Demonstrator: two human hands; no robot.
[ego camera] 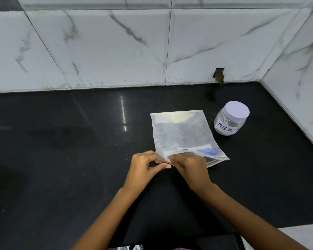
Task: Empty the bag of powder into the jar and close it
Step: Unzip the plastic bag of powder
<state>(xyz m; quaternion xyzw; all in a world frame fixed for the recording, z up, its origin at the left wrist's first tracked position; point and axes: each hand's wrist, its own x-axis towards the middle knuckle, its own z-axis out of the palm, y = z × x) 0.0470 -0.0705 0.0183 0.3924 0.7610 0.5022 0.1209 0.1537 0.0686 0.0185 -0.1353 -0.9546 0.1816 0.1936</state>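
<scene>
Both hands, left hand [145, 166] and right hand [190, 164], pinch the bag [181, 136] at its near corner on the worktop [61, 141], apparently opening it; next, unscrewing the capped jar [230, 119]

The jar [230, 120] carries a white label [226, 128] on its side, hand-lettered in blue capitals. The first word reads "MILK"; a second word starts to the right of it but curves out of sight around the jar. The bag [183, 136], to the left of the jar, has a small white sticker [188, 149] near its closer edge with blue print too small to read, and next to it a blue printed patch [209, 151], also illegible.
</scene>
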